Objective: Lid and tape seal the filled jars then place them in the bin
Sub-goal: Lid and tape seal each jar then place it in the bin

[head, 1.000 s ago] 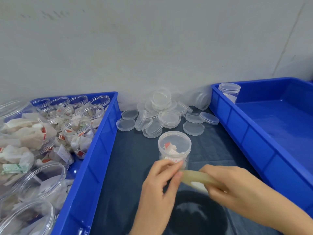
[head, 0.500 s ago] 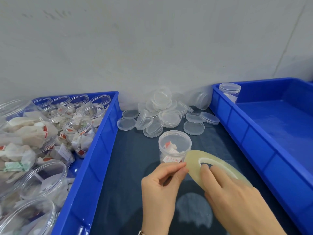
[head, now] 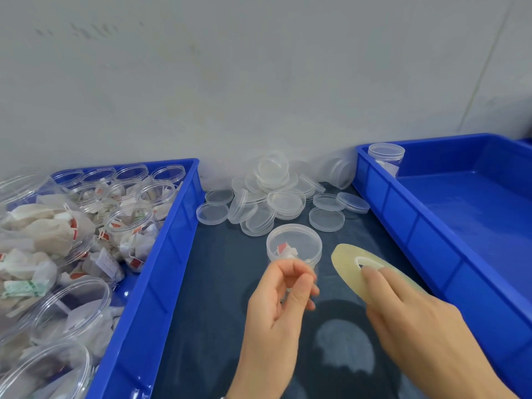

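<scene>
A pale grey wall (head: 259,76) fills the upper half of the view and meets the counter (head: 218,283), whose surface is covered in dark blue-grey material bearing lighter patches near the bottom edge. Right bin (head: 431,254): a blue plastic tray set against the wall, its floor largely bare, with one lidded jar (head: 386,156) standing in its far left corner. Left bin (head: 161,254): a matching blue tray packed with open clear jars (head: 129,226) holding white sachets with red tags; the nearest jars are large in the frame and partly cut off by the picture's edge. Between the two bins, against the wall, lies a loose heap of clear round lids (head: 276,194), some flat on the counter, some tilted or stacked on one another. The working jar (head: 293,246), lidded and holding a red-tagged sachet, stands upright on the counter just in front of the heap. The tape roll (head: 348,260), a wide, flat, pale yellow ring, is tilted just to the right of that jar. The right hand (head: 417,326) holds the roll, fingertips lying on its upper face at the core opening. The left hand (head: 276,306) has thumb and fingers pinched together just before the jar; whether they grasp a tape end cannot be told.
</scene>
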`<state>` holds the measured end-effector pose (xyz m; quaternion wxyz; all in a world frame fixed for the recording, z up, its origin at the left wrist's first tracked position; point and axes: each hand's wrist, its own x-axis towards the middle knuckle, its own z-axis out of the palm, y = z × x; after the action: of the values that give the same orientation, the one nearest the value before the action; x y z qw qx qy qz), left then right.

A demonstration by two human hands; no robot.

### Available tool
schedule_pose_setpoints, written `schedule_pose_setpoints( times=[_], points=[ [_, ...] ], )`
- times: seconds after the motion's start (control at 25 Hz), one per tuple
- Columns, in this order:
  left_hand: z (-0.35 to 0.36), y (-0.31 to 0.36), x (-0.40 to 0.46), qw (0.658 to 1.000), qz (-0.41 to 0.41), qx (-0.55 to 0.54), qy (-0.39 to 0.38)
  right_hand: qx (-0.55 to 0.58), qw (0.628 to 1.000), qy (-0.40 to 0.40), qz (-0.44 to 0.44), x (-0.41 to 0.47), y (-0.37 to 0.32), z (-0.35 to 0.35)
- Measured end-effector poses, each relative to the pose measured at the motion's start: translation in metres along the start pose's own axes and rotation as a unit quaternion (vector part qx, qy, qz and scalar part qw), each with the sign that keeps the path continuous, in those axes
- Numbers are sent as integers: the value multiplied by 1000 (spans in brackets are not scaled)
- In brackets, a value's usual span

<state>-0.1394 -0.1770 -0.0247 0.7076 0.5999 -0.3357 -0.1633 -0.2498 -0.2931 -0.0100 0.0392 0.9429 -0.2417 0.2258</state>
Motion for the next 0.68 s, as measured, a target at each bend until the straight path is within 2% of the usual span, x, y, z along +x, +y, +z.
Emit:
schedule_pose_setpoints(
  times=[0.16,0.32,0.44,0.56,0.68],
  points=[
    [8,-5,0,999,21,32,10,-7,998,48,-37,-1,-8,1],
    [12,-11,-1,993,79,58,66,-14,998,38,-47,0,-15,1],
    [8,-14,3,993,72,24,96,-20,997,49,-61,0,-14,1],
    [6,-12,6,996,33,-4,88,-30,994,56,-87,0,-13,-1],
    [6,-10,7,996,40,51,56,-40,990,77,-107,-1,-12,-2]
  ],
)
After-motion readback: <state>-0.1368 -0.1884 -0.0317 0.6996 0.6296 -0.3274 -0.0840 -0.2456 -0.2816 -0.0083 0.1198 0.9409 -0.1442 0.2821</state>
